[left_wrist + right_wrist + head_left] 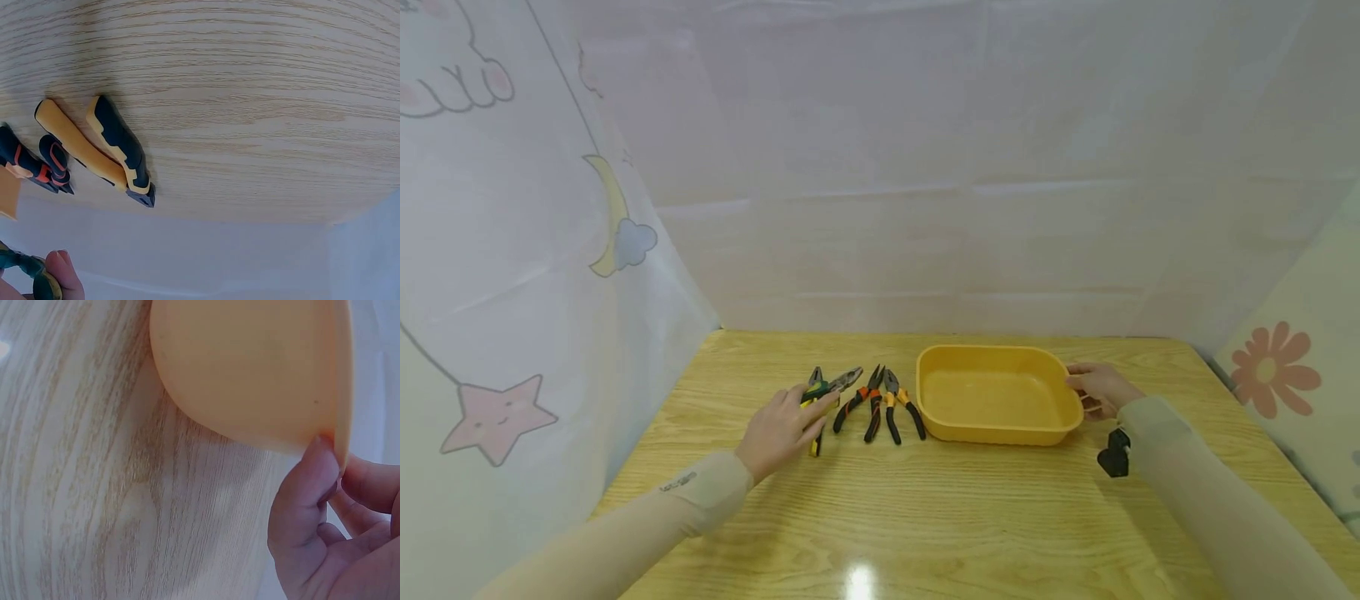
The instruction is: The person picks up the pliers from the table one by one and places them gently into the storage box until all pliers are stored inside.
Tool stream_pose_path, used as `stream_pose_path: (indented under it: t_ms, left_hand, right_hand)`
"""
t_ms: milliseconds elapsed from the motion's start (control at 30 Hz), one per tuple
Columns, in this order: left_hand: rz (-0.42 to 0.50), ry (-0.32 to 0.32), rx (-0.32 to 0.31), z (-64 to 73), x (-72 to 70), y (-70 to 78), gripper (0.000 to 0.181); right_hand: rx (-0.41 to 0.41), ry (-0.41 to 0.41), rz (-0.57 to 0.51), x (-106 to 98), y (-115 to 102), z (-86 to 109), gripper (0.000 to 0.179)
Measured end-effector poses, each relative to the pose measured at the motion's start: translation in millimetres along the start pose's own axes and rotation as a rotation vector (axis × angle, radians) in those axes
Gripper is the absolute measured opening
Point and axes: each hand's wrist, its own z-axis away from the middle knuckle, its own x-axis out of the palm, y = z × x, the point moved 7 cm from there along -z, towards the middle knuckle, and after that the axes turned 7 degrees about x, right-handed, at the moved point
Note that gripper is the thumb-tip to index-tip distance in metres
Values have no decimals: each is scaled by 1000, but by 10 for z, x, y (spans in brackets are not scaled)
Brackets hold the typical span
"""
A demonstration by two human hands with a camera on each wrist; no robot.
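Observation:
My left hand (781, 432) holds pliers with green and yellow handles (817, 392), their metal jaws pointing away to the right. In the left wrist view only fingertips (61, 272) and part of the green grip show at the lower left corner. Below this hand, pliers with yellow and black handles (122, 147) lie on the table. Pliers with red-orange and black handles (874, 403) and another pair in yellow-orange and black (891, 398) lie further right. My right hand (1103, 387) pinches the right rim of a yellow plastic bin (250, 369) between thumb and fingers.
The bin stands on a wood-grain table (955, 517), close to the rightmost pliers. Pale printed sheets (880, 208) rise behind the table and on both sides. A small black device (1115, 454) hangs by the right wrist.

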Motion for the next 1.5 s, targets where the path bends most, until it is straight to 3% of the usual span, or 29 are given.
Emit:
stream_pose_path:
  t_ms: [233,467,1067,1500]
  left_hand:
    - [-45,-13,43,-50,-3,62,44]
    - [-49,35,86,-115,-13,118,40]
    - [-62,57,157,-257,12,214,41]
    - [-84,51,154,-383,60,275,45]
  right_hand:
    - [4,5,-14,8,-3,4,53]
    - [7,17,-16,5,11,-21,53]
    - [5,21,-22,-2,8,-23,52]
    - [6,25,-9,-7,9,-22,53]
